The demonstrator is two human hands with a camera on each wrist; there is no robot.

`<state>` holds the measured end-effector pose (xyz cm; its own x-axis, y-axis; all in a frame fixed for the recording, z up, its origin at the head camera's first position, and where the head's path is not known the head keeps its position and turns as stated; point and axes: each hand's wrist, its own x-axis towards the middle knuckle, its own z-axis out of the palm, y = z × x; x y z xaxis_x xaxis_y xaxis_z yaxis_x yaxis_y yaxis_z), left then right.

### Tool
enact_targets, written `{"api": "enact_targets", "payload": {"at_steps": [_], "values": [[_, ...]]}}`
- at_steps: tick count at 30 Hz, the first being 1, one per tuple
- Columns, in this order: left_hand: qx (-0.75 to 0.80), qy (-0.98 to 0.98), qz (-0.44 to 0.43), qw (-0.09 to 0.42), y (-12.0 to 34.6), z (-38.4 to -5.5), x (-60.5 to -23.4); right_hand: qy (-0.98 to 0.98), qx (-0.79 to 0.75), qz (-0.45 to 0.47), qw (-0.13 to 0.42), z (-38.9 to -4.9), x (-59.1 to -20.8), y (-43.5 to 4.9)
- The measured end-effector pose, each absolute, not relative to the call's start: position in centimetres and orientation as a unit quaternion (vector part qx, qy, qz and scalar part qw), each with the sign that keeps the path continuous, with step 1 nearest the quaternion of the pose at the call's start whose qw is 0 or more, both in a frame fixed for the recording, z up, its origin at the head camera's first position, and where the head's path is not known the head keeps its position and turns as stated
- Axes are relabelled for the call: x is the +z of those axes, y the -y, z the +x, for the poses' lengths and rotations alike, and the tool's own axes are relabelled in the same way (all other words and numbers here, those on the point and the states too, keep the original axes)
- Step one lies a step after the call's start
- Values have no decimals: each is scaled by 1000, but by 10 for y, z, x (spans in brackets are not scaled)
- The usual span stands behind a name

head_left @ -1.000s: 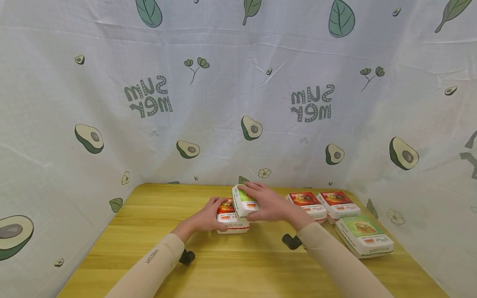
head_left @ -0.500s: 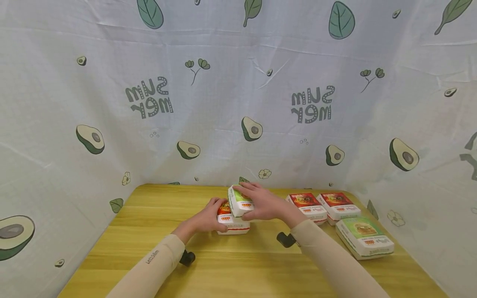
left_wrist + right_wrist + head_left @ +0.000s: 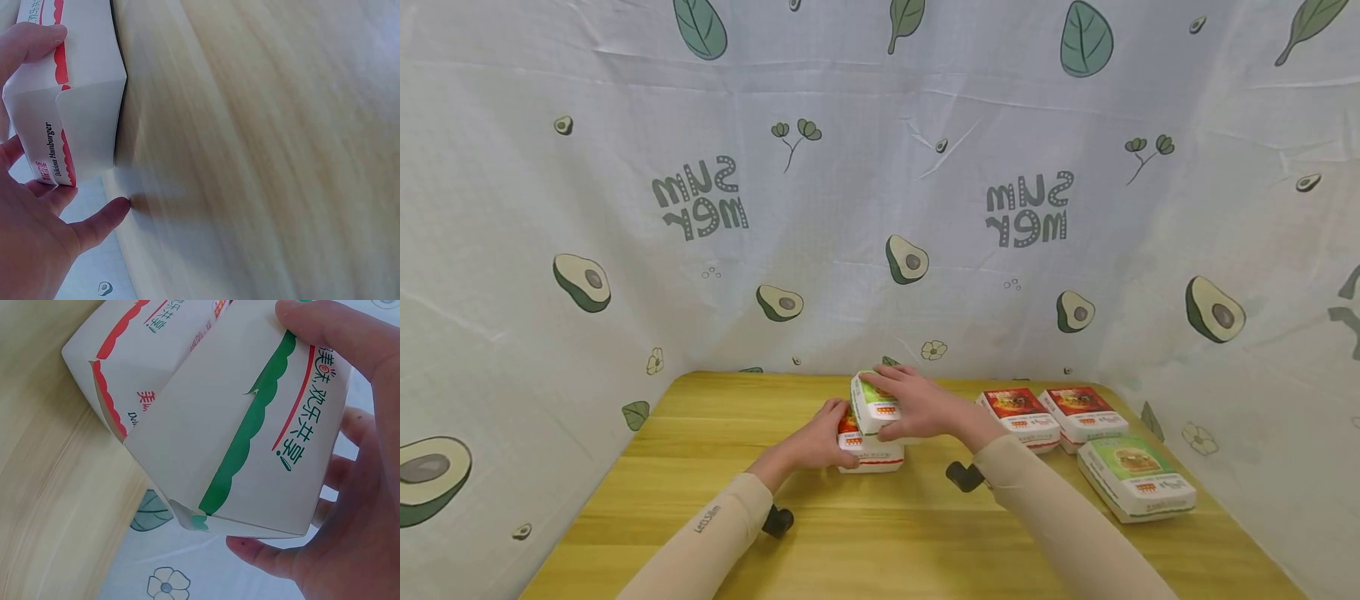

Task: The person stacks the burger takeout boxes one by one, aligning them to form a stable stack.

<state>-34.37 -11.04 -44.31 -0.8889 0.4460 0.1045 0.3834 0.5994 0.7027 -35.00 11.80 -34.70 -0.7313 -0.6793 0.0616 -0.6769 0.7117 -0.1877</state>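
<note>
A white hamburger box with a red top (image 3: 850, 422) stands on the table. My left hand (image 3: 811, 440) grips its left side, thumb on the front face and fingers behind. Over that box, my right hand (image 3: 919, 406) holds a green-topped hamburger box (image 3: 871, 414), its thumb on the front and its fingers over the lid. The green-topped box looks tilted in the right wrist view and hides part of the red-topped box (image 3: 112, 369). Whether its full base rests on the lower box, I cannot tell. The left wrist view shows the red-topped box's side (image 3: 90, 119) near the wood.
Two red-topped boxes, one on the left (image 3: 1018, 417) and one on the right (image 3: 1082, 412), stand at the back right of the wooden table (image 3: 850, 550). A green-topped box (image 3: 1135, 479) lies in front of them. Avocado-print cloth (image 3: 850, 208) hangs behind.
My right hand has shifted slightly left, carrying the green-topped box further over the red-topped one. The left hand keeps its grip, almost still.
</note>
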Motion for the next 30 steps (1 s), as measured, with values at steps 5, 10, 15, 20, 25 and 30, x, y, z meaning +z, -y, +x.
{"api": "enact_targets", "payload": {"at_steps": [5,10,15,20,25,30], "values": [[385,-892,232,42,111,-343,-442,-928,-100,-358,16,-348,-345,-115],[391,-891,227,44,111,-343,-443,-927,-100,-362,19,-350,-345,-114],[395,-889,228,44,111,-344,-444,-926,-96,-363,23,-353,-348,-113],[397,-888,228,43,110,-343,-444,-929,-91,-359,27,-354,-349,-111],[393,-889,230,42,109,-342,-444,-928,-86,-360,34,-352,-348,-111],[389,-891,231,43,109,-340,-442,-927,-80,-366,30,-351,-349,-111]]}}
